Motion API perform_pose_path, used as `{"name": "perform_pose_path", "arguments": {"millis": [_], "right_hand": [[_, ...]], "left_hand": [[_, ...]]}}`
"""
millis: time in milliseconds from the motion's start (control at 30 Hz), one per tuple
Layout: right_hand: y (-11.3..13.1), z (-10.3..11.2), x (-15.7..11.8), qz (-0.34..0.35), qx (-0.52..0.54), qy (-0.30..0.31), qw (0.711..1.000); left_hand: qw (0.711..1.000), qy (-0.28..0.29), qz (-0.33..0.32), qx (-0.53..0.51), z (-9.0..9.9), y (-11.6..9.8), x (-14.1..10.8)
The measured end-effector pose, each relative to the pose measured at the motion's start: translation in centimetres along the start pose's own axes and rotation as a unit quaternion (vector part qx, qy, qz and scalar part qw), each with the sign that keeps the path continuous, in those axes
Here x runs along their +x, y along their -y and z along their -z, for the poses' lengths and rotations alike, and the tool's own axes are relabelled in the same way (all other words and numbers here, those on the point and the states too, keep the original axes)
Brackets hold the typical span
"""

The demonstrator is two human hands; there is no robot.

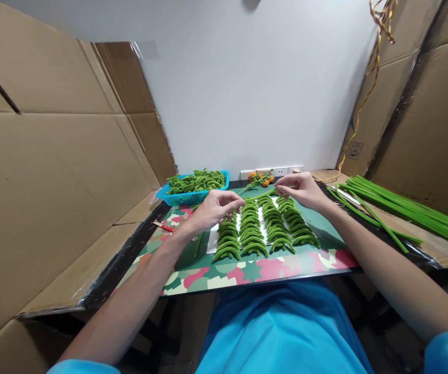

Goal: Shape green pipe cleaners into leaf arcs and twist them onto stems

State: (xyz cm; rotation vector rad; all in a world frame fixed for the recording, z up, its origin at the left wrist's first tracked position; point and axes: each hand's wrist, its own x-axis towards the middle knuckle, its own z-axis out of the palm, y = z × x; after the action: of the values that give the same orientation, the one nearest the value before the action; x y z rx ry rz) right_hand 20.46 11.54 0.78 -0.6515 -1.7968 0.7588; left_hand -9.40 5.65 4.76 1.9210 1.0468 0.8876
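A green fuzzy stem point(260, 196) stretches between my two hands above the mat. My left hand point(220, 206) pinches its left end, fingers pressed together. At the other end, my right hand point(297, 188) closes its fingertips on the stem. Below them, curved green fuzzy pieces point(253, 234) lie in several columns, partly on white paper point(212, 241). The hands cover the tops of some columns.
A blue basket point(192, 197) of green pieces stands back left. Orange flowers point(261, 179) lie at the back. Long green stems point(406, 208) are at right. A red-handled tool point(164, 226) lies left. Cardboard walls flank the table.
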Motion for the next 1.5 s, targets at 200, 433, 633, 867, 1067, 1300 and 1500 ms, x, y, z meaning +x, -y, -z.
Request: {"name": "perform_pose_path", "arguments": {"millis": [200, 433, 633, 867, 1067, 1300, 1500], "right_hand": [[-1.4, -0.5, -0.1, 0.094, -0.239, 0.054, 0.965], [-1.8, -0.9, -0.2, 0.119, -0.312, 0.081, 0.939], [-1.1, -1.9, -0.4, 0.070, -0.186, -0.021, 0.980], [0.8, -3.4, -0.4, -0.109, 0.158, 0.060, 0.980], [1.6, -4.2, -0.6, -0.087, 0.170, 0.137, 0.972], [2.2, -4.6, -0.8, -0.037, 0.237, 0.156, 0.958], [2.3, -5.4, -0.9, -0.046, 0.281, 0.169, 0.943]], "left_hand": [[1.000, 0.000, 0.002, -0.006, -0.2, -0.2, -0.1], [1.000, -0.012, -0.004, -0.006, 0.1, 0.3, 0.0], [1.000, 0.002, 0.007, -0.001, 0.0, 0.2, -0.1], [0.999, -0.038, -0.020, 0.012, -0.3, 0.1, -0.2], [1.000, -0.027, -0.007, 0.009, -0.7, -0.4, -0.4], [0.996, 0.053, 0.027, -0.066, -1.2, -1.1, -0.7], [0.988, 0.123, 0.046, -0.077, -1.4, -1.2, -0.8]]}}
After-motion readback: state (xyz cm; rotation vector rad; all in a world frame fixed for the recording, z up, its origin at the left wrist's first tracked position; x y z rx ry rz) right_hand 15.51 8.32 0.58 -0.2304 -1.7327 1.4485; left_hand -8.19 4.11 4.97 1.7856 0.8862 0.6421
